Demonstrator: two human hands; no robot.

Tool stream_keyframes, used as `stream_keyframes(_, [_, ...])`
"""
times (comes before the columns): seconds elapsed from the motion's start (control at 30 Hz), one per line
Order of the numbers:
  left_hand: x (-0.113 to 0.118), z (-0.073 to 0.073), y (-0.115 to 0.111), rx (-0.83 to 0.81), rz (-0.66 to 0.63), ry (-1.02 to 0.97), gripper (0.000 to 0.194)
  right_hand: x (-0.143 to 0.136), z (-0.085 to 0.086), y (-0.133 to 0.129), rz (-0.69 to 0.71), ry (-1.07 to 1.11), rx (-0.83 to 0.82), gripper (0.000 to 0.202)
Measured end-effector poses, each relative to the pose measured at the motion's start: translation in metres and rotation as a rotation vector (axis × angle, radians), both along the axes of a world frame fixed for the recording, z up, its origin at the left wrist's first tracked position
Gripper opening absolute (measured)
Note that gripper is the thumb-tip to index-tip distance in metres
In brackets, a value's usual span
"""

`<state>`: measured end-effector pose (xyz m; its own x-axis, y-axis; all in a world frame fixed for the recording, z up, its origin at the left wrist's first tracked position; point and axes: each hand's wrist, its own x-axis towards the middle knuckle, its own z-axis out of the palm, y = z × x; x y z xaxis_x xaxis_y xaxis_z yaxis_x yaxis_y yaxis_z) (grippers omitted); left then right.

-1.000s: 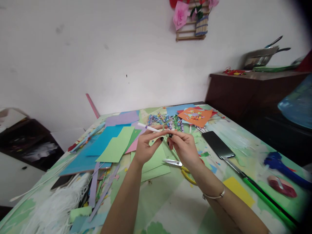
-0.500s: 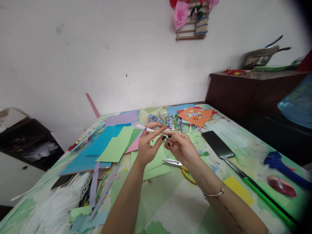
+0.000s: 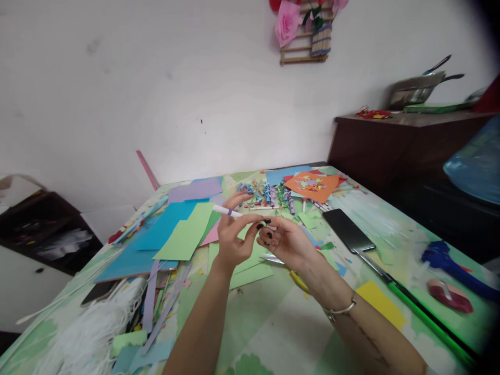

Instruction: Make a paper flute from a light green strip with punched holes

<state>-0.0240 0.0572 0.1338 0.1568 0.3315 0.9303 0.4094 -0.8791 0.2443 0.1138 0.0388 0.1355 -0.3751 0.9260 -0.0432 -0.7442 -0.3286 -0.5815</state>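
Note:
A slim white stick with a purple band [image 3: 229,212] runs slantwise between my hands above the table. My left hand [image 3: 236,237] pinches it between thumb and fingers, its banded end poking out to the left. Around the other end close the fingertips of my right hand [image 3: 291,239], touching those of the left. Something small and pale green shows at the fingertips, too small to make out. Below the hands lie light green paper sheets [image 3: 252,275] and scissors with yellow handles [image 3: 299,281], partly hidden by my right hand.
Curled paper pieces [image 3: 269,194] and an orange sheet [image 3: 312,186] lie at the back. Blue [image 3: 156,224] and green paper [image 3: 183,237] sit left, near white string [image 3: 94,328]. On the right are a phone [image 3: 347,229], a green cutter [image 3: 422,304] and a blue glue gun [image 3: 449,263].
My hands have drawn closer together and turned slightly. The right fingers now curl around the stick's end, and the right hand has dropped a little over the scissors.

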Motion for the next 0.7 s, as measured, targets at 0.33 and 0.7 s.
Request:
stream_keyframes(0.33, [-0.003,0.009,-0.005,0.053,0.044,0.069,0.013,0.0,0.001,0.001,0.067,-0.004,-0.03,0.012])
stream_keyframes(0.7, [-0.004,0.002,0.005,-0.188,-0.02,0.108,0.042,0.004,-0.004,0.006,-0.327,-0.164,0.244,0.02])
